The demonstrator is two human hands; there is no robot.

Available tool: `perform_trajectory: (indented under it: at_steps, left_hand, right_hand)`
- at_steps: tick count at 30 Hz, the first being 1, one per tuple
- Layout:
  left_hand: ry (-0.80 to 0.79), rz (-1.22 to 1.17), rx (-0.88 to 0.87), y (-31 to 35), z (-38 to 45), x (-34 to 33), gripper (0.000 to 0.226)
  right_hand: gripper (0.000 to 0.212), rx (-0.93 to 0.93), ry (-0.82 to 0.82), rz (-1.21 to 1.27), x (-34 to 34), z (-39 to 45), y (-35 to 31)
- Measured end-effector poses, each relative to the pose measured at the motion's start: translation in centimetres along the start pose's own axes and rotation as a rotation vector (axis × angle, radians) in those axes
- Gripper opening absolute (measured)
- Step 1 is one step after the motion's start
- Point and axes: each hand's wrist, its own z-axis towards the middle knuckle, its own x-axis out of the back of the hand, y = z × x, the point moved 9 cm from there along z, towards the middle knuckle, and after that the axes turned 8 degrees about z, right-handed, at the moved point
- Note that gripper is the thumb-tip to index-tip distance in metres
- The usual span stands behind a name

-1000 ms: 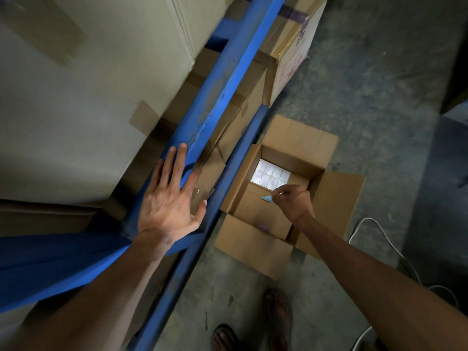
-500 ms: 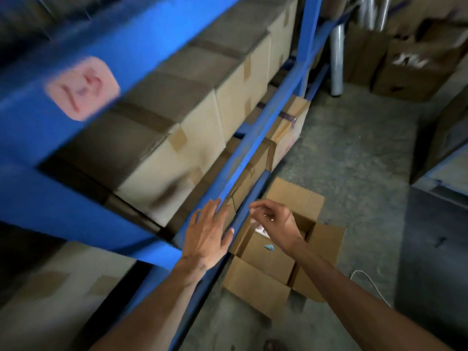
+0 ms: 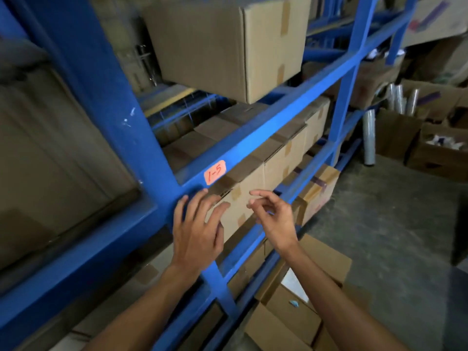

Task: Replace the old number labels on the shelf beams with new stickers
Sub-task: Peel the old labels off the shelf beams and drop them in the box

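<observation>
Hands blurred, fingers loosely spread, empty, just below label reading "1-5".

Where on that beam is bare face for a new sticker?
Bare blue face on the shelf beam runs right of the 1-5 label up to the far upright. Crowded at the near joint: left hand and right hand hover just below the label.

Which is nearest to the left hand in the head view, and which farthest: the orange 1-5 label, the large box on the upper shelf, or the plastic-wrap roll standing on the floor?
From the left hand:
1. Orange 1-5 label, on the beam just above the fingertips.
2. Large box, on the shelf higher up.
3. Plastic-wrap roll, far right on the floor.
</observation>
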Motion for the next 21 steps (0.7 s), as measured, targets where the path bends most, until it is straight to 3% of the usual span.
perform_trajectory:
  at_steps: [3, 9, 14, 21]
  left_hand:
    - [0.103, 0.16, -0.014, -1.9, 2.3, 2.8, 0.036]
    - [-0.048, 0.535, -0.054, -3.8, 3.0, 2.0, 0.053]
    - [-0.062, 0.651, -0.101, -3.7, 3.0, 0.8, 0.052]
    - [-0.068, 0.634, -0.133, -3.6, 3.0, 0.7, 0.055]
  right_hand:
    - [0.024, 0.072, -0.014, -0.034, -3.0, 1.3, -2.9]
    - [0.052, 0.14, -0.013, -0.157, -6.9, 3.0, -4.9]
    - [0.035, 0.229, 0.063, -0.305, -7.0, 3.4, -5.7]
    - [0.006, 0.192, 0.125, -0.258, -6.2, 4.7, -5.8]
